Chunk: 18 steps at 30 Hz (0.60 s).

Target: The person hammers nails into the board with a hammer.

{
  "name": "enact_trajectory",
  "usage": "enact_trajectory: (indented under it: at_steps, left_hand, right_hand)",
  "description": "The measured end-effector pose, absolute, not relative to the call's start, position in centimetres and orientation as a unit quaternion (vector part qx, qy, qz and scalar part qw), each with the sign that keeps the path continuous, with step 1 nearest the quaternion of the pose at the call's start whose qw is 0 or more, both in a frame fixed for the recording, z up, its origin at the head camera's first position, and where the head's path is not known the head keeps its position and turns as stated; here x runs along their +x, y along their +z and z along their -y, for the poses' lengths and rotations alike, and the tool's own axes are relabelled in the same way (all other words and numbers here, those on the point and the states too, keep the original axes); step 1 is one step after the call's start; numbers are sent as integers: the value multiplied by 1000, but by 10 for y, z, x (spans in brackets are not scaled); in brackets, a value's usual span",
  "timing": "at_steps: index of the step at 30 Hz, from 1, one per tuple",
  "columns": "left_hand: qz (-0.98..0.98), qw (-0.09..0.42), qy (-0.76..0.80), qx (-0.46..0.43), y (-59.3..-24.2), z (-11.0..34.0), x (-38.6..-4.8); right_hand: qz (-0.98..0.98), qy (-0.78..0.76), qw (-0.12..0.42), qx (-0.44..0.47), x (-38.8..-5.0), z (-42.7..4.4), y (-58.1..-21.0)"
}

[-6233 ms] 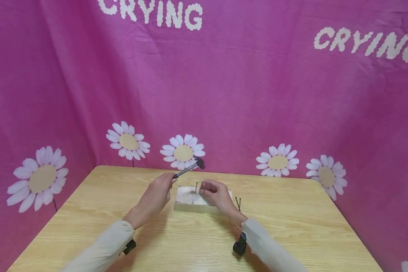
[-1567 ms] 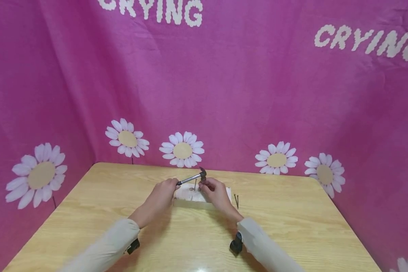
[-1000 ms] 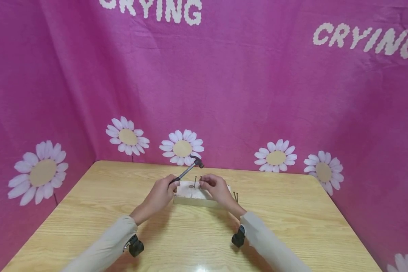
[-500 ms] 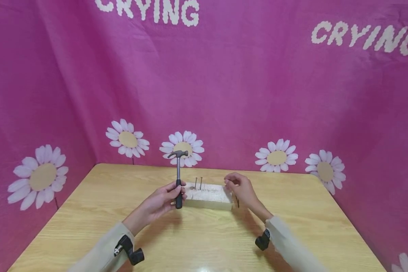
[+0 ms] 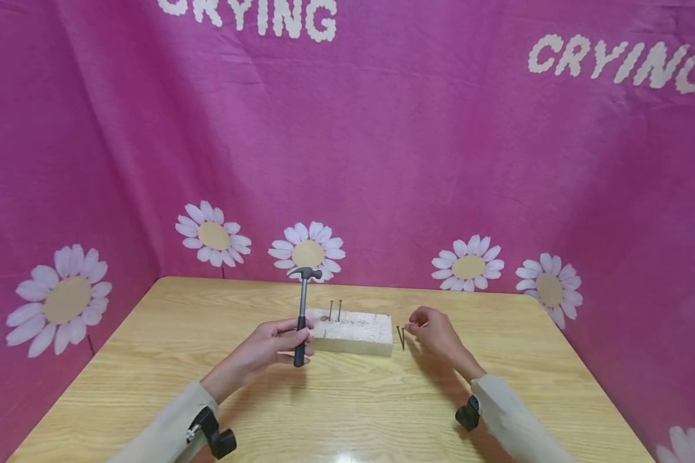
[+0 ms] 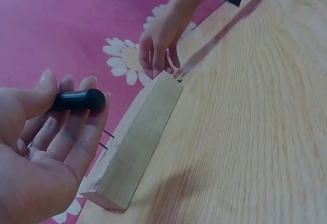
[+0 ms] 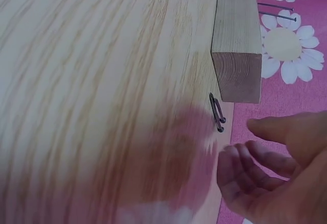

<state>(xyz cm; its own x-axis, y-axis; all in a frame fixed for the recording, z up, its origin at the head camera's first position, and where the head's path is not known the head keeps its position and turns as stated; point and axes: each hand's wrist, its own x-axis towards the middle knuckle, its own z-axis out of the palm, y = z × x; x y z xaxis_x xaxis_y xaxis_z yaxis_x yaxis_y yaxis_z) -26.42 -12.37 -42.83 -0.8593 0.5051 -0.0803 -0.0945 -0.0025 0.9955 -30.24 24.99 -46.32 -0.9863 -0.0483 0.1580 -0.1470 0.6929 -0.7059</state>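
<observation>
Pinched between my left hand's thumb and fingers (image 5: 266,350) is a claw hammer (image 5: 302,302), head up, its black grip end (image 6: 79,100) facing the left wrist camera. Just right of it lies a pale wooden block (image 5: 353,347). Two nails (image 5: 340,310) stand upright in the block's top, toward its left end. Two loose nails (image 7: 217,114) lie on the table beside the block's right end. My right hand (image 5: 437,334) is close to those loose nails; in the right wrist view its thumb and loosely bent fingers are apart, with nothing between them.
The light wooden table (image 5: 347,405) carries the block and nails. A pink cloth (image 5: 382,161) with daisies and white lettering hangs behind and at both sides. A dark knot or hole (image 5: 324,318) marks the block near the standing nails.
My right hand has let go of the second nail, which stands in the block, and moved right to the loose nails. My left hand has drawn the hammer back and turned it upright.
</observation>
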Motion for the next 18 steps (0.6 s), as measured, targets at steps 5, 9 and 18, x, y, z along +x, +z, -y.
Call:
enact_trajectory:
  at_steps: [5, 9, 18]
  left_hand:
    - [-689, 208, 679, 148, -427, 123, -263]
    - [-692, 207, 676, 147, -425, 124, -261]
    - [-695, 202, 672, 158, -424, 124, -261]
  right_hand:
    - [922, 382, 35, 48, -301, -247, -465]
    - [923, 383, 20, 41, -302, -240, -466]
    - [956, 286, 29, 61, -311, -230, -463]
